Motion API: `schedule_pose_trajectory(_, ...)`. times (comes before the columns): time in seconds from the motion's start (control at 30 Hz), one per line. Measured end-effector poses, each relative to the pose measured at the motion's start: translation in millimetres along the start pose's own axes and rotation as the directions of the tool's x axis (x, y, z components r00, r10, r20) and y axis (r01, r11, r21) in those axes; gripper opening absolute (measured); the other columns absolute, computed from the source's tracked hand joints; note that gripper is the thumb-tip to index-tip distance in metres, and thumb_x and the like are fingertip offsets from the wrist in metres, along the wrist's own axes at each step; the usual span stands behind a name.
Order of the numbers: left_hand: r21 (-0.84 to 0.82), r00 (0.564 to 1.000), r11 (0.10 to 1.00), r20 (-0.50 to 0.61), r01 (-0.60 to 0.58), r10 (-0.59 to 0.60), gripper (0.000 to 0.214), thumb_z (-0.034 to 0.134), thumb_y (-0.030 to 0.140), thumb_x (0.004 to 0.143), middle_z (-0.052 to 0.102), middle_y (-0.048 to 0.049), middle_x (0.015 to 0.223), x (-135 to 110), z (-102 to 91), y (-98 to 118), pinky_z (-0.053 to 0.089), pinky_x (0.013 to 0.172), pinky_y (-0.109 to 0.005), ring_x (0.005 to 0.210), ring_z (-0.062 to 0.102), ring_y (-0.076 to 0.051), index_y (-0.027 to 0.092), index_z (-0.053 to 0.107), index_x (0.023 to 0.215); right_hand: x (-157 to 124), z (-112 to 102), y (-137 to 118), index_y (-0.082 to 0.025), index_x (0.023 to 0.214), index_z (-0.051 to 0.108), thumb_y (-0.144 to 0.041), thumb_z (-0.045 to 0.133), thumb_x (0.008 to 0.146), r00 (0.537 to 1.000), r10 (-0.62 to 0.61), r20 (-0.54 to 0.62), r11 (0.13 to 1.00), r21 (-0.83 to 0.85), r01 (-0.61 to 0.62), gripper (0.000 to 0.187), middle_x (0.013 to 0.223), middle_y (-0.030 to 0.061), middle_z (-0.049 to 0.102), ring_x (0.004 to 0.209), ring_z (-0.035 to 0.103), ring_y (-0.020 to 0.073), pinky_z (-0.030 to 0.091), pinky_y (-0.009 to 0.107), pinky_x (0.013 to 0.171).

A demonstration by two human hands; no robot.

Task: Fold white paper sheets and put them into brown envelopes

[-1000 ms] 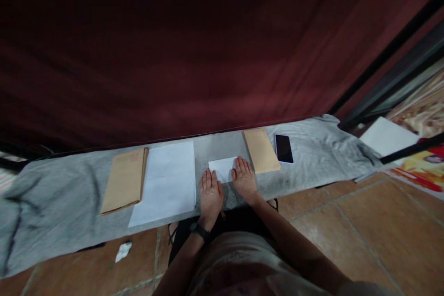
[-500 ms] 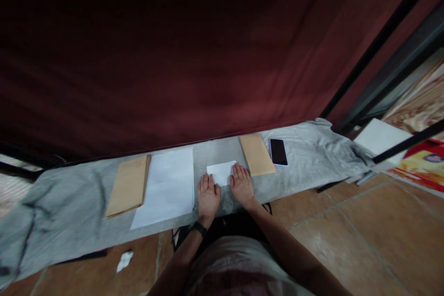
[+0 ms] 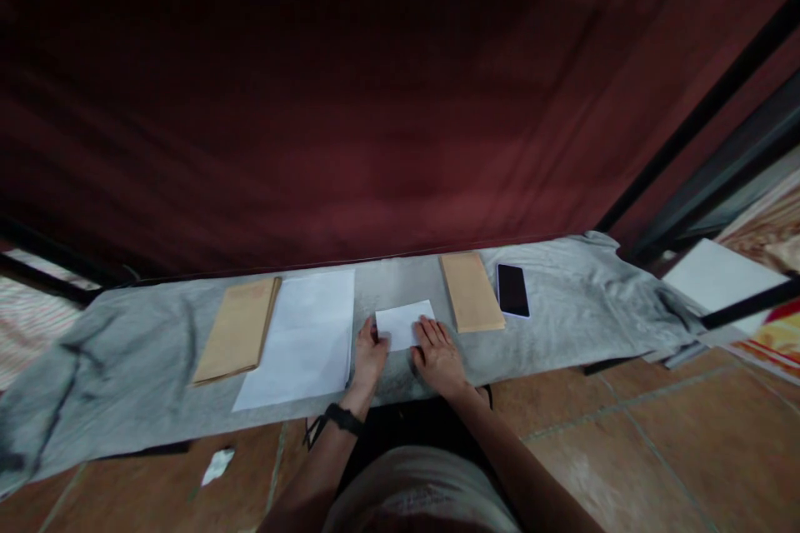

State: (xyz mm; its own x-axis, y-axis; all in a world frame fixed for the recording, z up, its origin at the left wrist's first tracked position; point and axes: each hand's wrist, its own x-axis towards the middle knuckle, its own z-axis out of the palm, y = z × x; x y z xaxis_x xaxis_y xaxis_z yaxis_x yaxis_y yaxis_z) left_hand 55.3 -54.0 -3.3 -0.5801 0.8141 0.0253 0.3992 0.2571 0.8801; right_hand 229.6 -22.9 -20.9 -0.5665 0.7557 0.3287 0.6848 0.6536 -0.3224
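Observation:
A small folded white paper [image 3: 403,321] lies on the grey cloth [image 3: 131,358] covering a long narrow table. My left hand [image 3: 367,356] is at the paper's left edge, fingers curled and pinching that edge. My right hand [image 3: 437,354] rests on the paper's near right corner with fingers stretched flat. A black band is on my left wrist.
Left of my hands lie a large white sheet [image 3: 306,337] and a brown envelope stack [image 3: 241,329]. To the right lie another brown envelope [image 3: 470,291] and a black phone [image 3: 513,290]. A dark red curtain [image 3: 375,100] hangs behind. A crumpled scrap [image 3: 217,465] lies on the tiled floor.
Both hands lay flat beside the small paper; my left hand has since curled onto its left edge and my right hand has slid onto its near corner. The camera has shifted slightly.

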Motion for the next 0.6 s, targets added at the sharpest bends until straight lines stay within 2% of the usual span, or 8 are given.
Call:
schedule_pose_trajectory(0.17, -0.266, 0.987, 0.951, 0.060, 0.157, -0.147, 0.066, 0.056, 0.017, 0.071, 0.074, -0.0071, 0.093, -6.5, -5.1, 14.9, 0.053, 0.063, -0.029, 0.075, 0.069, -0.018, 0.013, 0.053, 0.137, 3.2, -3.9, 2.9, -0.018, 0.150, 0.045, -0.025, 0.052, 0.094, 0.998, -0.055, -0.021, 0.995, 0.079, 0.057, 0.056, 0.153, 0.0102, 0.048, 0.142, 0.043, 0.0233, 0.029, 0.048, 0.120)
schedule_pose_trajectory(0.27, -0.497, 0.968, 0.831, 0.112, 0.250, -0.225, 0.074, 0.061, 0.022, 0.068, 0.073, -0.0057, 0.096, -9.2, -11.8, 29.9, 0.052, 0.066, -0.027, 0.078, 0.067, -0.017, 0.017, 0.051, 0.141, 12.7, -13.2, 7.9, -0.022, 0.139, 0.058, -0.014, 0.044, 0.094, 0.996, 0.021, -0.088, 0.984, 0.178, -0.005, 0.048, 0.140, 0.0077, 0.061, 0.132, 0.054, 0.0218, 0.037, 0.045, 0.115)
schedule_pose_trajectory(0.33, -0.570, 0.963, 0.777, 0.141, 0.268, -0.229, 0.067, 0.063, 0.030, 0.070, 0.072, -0.0054, 0.095, -7.8, -17.8, 37.7, 0.051, 0.069, -0.028, 0.079, 0.067, -0.017, 0.017, 0.057, 0.136, 21.1, -23.1, 12.0, -0.024, 0.129, 0.066, -0.015, 0.041, 0.097, 0.991, 0.075, -0.112, 0.957, 0.286, -0.040, 0.042, 0.126, 0.0063, 0.070, 0.119, 0.063, 0.0212, 0.046, 0.040, 0.107)
schedule_pose_trajectory(0.4, -0.566, 0.963, 0.779, 0.156, 0.270, -0.221, 0.057, 0.060, 0.039, 0.074, 0.071, -0.0064, 0.092, -4.3, -24.3, 40.8, 0.051, 0.070, -0.029, 0.078, 0.066, -0.017, 0.014, 0.064, 0.126, 29.5, -33.7, 16.0, -0.024, 0.120, 0.071, -0.020, 0.041, 0.099, 0.987, 0.103, -0.120, 0.920, 0.390, -0.049, 0.036, 0.114, 0.0056, 0.074, 0.107, 0.068, 0.0212, 0.053, 0.036, 0.097)
schedule_pose_trajectory(0.47, -0.490, 0.977, 0.845, 0.107, 0.214, -0.186, 0.049, 0.057, 0.044, 0.077, 0.071, -0.0074, 0.093, 0.0, -30.2, 39.2, 0.051, 0.071, -0.030, 0.081, 0.066, -0.018, 0.014, 0.070, 0.114, 37.1, -41.5, 20.0, -0.023, 0.115, 0.073, -0.026, 0.044, 0.100, 0.985, 0.121, -0.126, 0.882, 0.469, -0.049, 0.033, 0.109, 0.0058, 0.075, 0.101, 0.070, 0.0215, 0.056, 0.033, 0.090)
schedule_pose_trajectory(0.53, -0.379, 0.992, 0.917, 0.030, 0.124, -0.122, 0.038, 0.063, 0.043, 0.074, 0.070, -0.0064, 0.095, 3.5, -34.7, 34.6, 0.050, 0.073, -0.031, 0.086, 0.064, -0.020, 0.018, 0.074, 0.101, 43.7, -44.3, 24.4, -0.022, 0.112, 0.074, -0.029, 0.046, 0.098, 0.981, 0.154, -0.120, 0.843, 0.534, -0.067, 0.031, 0.106, 0.0062, 0.076, 0.097, 0.071, 0.0219, 0.057, 0.033, 0.085)
schedule_pose_trajectory(0.6, -0.315, 0.997, 0.946, 0.007, 0.074, -0.075, 0.027, 0.071, 0.041, 0.069, 0.068, -0.0039, 0.089, 5.2, -36.8, 29.4, 0.049, 0.072, -0.030, 0.086, 0.062, -0.020, 0.020, 0.074, 0.086, 49.4, -42.6, 29.2, -0.021, 0.111, 0.074, -0.030, 0.048, 0.097, 0.975, 0.199, -0.095, 0.807, 0.581, -0.108, 0.031, 0.103, 0.0063, 0.077, 0.091, 0.072, 0.0222, 0.059, 0.033, 0.080)
